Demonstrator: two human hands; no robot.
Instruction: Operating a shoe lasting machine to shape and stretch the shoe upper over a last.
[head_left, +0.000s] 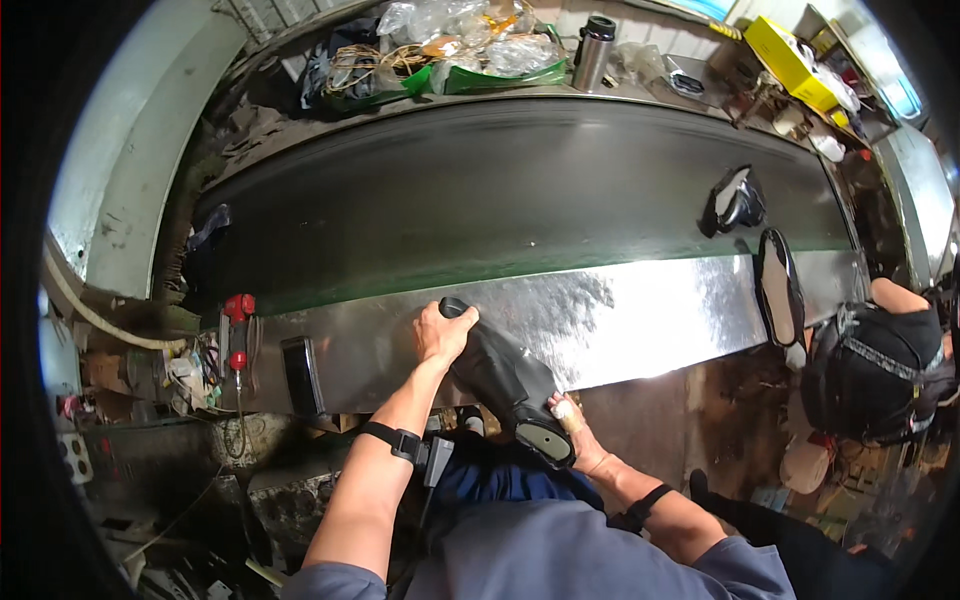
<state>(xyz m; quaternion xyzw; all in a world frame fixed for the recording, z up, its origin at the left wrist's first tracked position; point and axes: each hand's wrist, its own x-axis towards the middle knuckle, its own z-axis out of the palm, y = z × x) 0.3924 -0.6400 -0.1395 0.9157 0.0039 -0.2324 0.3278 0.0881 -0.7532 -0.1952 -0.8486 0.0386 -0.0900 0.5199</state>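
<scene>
A black leather boot (495,375) lies slantwise in front of me, over the near edge of the metal ledge. My left hand (440,332) is closed around its far, narrower end. At the near end, my right hand (575,425) grips the side, with a pale wrapping on one finger. That near end shows a light grey oval face (545,441) with a small hole. Left of the boot, a black phone-like slab (302,375) rests on the ledge. Farther left is a red-and-black power tool (238,330).
Behind the metal ledge (690,310) runs a dark conveyor belt (480,190). A black shoe with a beige underside (780,285) and another black shoe piece (737,202) lie at the right. A steel flask (595,55) and plastic bags (500,60) stand behind. A black bundle with straps (875,370) is far right.
</scene>
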